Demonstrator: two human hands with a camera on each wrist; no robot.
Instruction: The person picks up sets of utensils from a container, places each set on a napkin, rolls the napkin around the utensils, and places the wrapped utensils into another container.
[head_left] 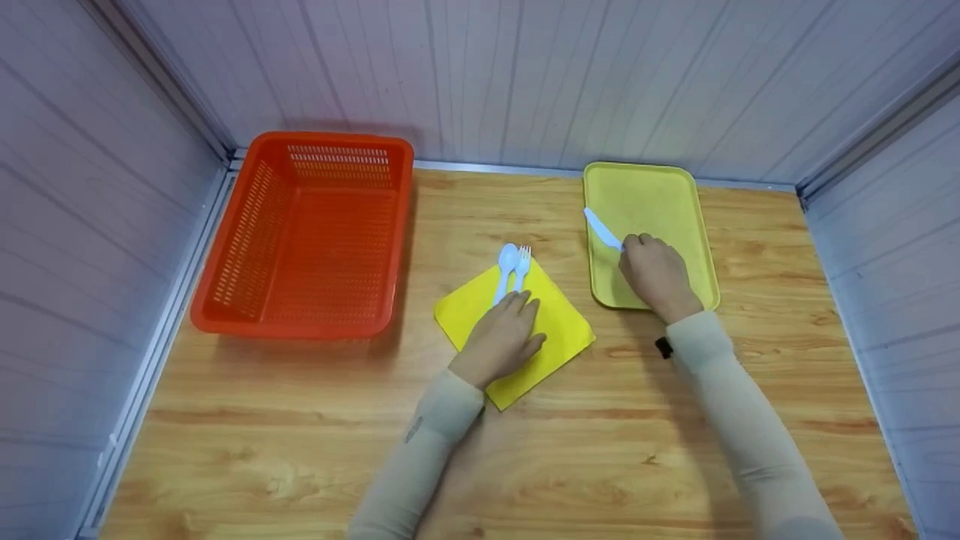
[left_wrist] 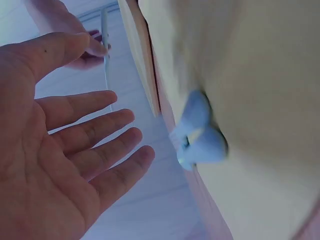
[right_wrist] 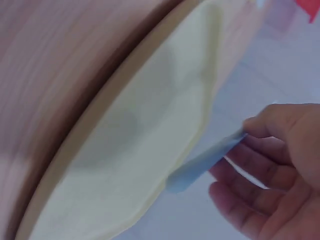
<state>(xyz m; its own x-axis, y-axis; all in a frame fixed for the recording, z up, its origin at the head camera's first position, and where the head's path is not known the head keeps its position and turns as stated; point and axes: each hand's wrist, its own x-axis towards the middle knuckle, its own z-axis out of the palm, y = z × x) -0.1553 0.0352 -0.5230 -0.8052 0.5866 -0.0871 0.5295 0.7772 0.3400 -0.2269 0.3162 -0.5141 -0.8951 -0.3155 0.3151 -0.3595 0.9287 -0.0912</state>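
No text, label, brand, number or sign can be read in any of the three views. In the head view a small grey mark [head_left: 414,430] shows on the left sleeve [head_left: 420,466], near its cuff [head_left: 452,403], too small and blurred to tell whether it is lettering.

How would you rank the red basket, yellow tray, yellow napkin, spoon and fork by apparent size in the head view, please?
1. red basket
2. yellow tray
3. yellow napkin
Unranked: spoon and fork; the left hand partly hides both.
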